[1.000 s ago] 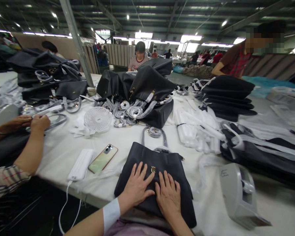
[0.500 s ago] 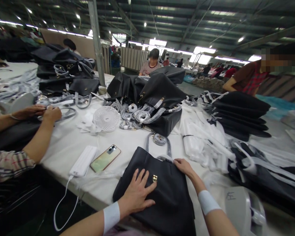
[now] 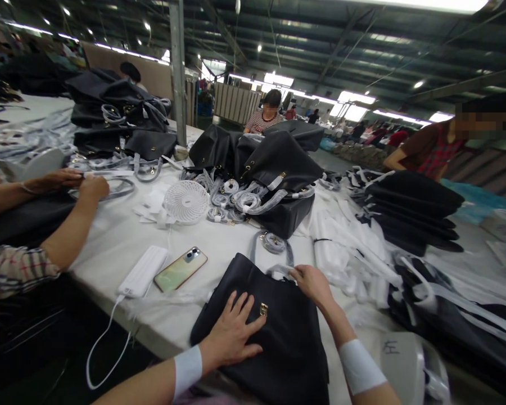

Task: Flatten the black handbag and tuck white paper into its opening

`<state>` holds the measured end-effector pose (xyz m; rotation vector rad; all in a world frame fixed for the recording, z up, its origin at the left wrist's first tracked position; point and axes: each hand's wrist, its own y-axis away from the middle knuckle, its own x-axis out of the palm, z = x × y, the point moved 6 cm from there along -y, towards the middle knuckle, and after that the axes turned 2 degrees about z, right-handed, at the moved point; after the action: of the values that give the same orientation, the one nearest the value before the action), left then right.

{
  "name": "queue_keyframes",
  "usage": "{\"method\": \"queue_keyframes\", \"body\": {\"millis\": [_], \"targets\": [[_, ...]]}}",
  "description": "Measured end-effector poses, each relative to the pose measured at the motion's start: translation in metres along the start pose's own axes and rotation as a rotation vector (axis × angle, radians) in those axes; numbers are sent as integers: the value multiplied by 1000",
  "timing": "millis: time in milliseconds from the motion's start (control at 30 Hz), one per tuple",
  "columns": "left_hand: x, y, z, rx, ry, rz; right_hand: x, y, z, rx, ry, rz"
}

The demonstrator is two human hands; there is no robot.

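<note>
Two hands on one black handbag [image 3: 278, 332] lying flat at the near bench [image 3: 118, 247] edge. Left hand [image 3: 231, 332]: fingers spread open, pressing the front (beside the gold clasp [image 3: 263, 309]). Right hand [image 3: 314, 283]: fingers closed, gripping the wrapped handle [image 3: 278, 269] at the bag's top.

Flat black leather handbag [image 3: 278, 337]: near edge cut off by frame bottom. Grey plastic tape dispenser [image 3: 409, 368] cut off bottom too, blurred. Co-worker's checked sleeve [image 3: 12, 269] cut off at left edge.
</note>
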<state>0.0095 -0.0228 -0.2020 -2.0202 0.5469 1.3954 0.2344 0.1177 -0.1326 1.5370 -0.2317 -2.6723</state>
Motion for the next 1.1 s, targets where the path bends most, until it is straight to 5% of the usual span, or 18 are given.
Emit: {"method": "queue_keyframes", "body": {"millis": [167,267,367,467,567,633,800,1100], "targets": [[0,0,0,-10,-8,14,60,59,24,101,-287,194],[3,1,1,-14,4,30,114,118,21,208,-351,356],[3,1,0,-11,29,45,135,157,9,269,-345,417],[-1,0,-1,-24,49,33,103,158,0,192,-175,177],[-3,0,-2,-19,56,33,66,146,11,-56,-48,-161],[-2,-1,-1,-19,51,38,65,140,23,-249,-10,-260],[-3,-1,2,-16,22,37,118,143,34,-551,292,-250],[-9,-6,-4,27,-12,100,137,147,27,-562,464,-289]]}}
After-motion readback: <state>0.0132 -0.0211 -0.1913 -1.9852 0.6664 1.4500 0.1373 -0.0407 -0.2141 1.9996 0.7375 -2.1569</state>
